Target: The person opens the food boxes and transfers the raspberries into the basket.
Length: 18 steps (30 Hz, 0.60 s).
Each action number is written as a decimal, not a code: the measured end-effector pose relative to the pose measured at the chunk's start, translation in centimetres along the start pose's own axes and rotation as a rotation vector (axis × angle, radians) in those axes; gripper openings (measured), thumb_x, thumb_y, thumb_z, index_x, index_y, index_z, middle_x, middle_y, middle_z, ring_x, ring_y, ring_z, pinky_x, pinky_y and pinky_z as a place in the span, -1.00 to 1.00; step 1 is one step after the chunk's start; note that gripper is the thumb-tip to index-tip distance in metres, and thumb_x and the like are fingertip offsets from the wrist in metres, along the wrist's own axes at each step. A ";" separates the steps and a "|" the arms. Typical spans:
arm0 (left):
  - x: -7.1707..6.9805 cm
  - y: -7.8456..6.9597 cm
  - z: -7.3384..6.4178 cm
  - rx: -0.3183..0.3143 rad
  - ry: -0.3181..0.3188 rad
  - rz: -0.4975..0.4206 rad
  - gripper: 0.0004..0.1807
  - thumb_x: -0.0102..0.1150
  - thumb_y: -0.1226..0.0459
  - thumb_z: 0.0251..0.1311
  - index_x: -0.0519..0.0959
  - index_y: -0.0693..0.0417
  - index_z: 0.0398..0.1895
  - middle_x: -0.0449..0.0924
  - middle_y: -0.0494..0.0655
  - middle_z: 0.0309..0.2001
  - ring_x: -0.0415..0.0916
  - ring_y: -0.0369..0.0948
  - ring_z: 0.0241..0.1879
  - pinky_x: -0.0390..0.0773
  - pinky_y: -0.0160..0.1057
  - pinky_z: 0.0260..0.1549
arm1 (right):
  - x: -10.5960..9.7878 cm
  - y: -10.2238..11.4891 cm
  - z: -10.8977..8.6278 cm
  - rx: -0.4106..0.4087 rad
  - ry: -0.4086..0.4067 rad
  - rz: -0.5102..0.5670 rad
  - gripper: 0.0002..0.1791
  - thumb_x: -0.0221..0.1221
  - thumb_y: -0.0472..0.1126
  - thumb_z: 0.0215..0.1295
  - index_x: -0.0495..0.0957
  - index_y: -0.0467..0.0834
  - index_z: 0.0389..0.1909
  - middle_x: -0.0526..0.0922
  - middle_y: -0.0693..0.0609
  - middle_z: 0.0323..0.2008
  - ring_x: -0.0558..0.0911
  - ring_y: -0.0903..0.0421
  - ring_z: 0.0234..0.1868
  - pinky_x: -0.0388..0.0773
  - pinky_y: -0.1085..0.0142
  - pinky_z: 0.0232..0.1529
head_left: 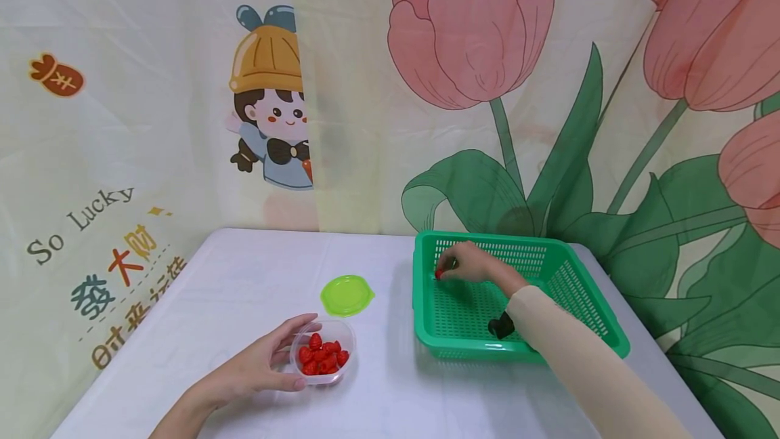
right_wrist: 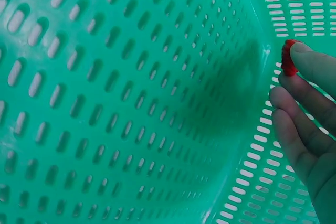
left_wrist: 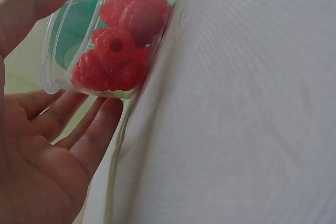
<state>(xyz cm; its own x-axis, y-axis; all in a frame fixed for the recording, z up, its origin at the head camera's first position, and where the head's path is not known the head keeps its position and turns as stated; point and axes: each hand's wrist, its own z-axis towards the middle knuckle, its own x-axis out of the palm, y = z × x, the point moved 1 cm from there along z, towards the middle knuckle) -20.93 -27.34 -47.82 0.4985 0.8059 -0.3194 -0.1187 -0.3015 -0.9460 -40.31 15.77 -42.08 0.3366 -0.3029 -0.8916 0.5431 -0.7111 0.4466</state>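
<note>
Presently you are cupping the clear tub point(head_left: 323, 351) of raspberries point(head_left: 321, 356) with your left hand point(head_left: 258, 368), fingers curled round its wall, steadying it on the white table point(head_left: 244, 276). Your right hand point(head_left: 472, 264) is pinching one raspberry point(head_left: 439, 273) inside the green basket point(head_left: 567, 290), over its far-left floor. The green lid point(head_left: 347, 295) is lying apart, keeping the tub open.

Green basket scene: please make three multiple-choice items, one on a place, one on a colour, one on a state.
1. Where is the right hand?
A. inside the green basket
B. on the lid
C. off the table

2. What colour is the lid?
A. red
B. light green
C. blue

3. How is the clear cup?
A. empty
B. covered
C. open, with red berries inside

Key: 1 A, its fingers pinch a red berry above the basket floor. 2 B, it lies behind the cup. 3 C, the left hand holds the uncovered cup.
</note>
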 end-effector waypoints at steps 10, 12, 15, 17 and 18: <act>0.0 0.0 -0.1 0.024 -0.003 0.010 0.05 0.54 0.27 0.22 0.11 -0.05 0.69 0.22 0.06 0.62 0.01 0.23 0.62 0.31 -0.59 0.28 | 0.7 -0.5 0.4 0.019 0.067 -0.046 -0.87 0.39 -0.20 0.43 0.78 -0.06 -0.05 0.76 0.16 -0.18 0.66 0.20 -0.13 0.68 0.22 0.02; 0.0 0.1 -0.1 0.023 -0.002 0.007 0.05 0.54 0.27 0.22 0.11 -0.06 0.69 0.22 0.06 0.62 -0.01 0.25 0.63 0.31 -0.59 0.27 | 0.7 -0.4 0.3 0.027 0.071 -0.048 -0.86 0.39 -0.21 0.42 0.77 -0.07 -0.05 0.76 0.15 -0.18 0.66 0.19 -0.14 0.69 0.20 0.03; 0.0 0.1 0.0 0.019 -0.002 0.007 0.05 0.54 0.26 0.21 0.11 -0.07 0.69 0.21 0.06 0.62 -0.02 0.27 0.63 0.31 -0.59 0.27 | 0.8 -0.2 0.3 0.035 0.080 -0.045 -0.85 0.40 -0.22 0.42 0.77 -0.08 -0.04 0.75 0.14 -0.18 0.65 0.18 -0.13 0.69 0.18 0.05; 0.0 0.2 0.0 0.018 -0.002 0.007 0.05 0.54 0.26 0.21 0.11 -0.07 0.69 0.22 0.06 0.62 -0.01 0.27 0.63 0.31 -0.59 0.27 | 0.9 -0.2 0.3 0.035 0.086 -0.045 -0.84 0.39 -0.22 0.42 0.77 -0.08 -0.03 0.76 0.13 -0.17 0.66 0.17 -0.13 0.69 0.18 0.06; 0.0 0.2 0.0 0.019 -0.001 0.008 0.05 0.54 0.26 0.21 0.11 -0.07 0.69 0.22 0.06 0.62 -0.01 0.26 0.63 0.31 -0.59 0.27 | 0.9 -0.2 0.3 0.034 0.089 -0.044 -0.84 0.39 -0.22 0.42 0.77 -0.08 -0.04 0.76 0.13 -0.17 0.66 0.17 -0.13 0.69 0.18 0.06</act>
<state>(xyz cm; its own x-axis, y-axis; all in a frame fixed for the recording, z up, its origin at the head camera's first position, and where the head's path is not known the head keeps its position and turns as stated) -20.94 -27.42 -47.97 0.4971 0.8038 -0.3267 -0.1389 -0.2980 -0.9444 -40.35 15.41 -43.00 0.3808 -0.2144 -0.8995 0.5327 -0.7443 0.4029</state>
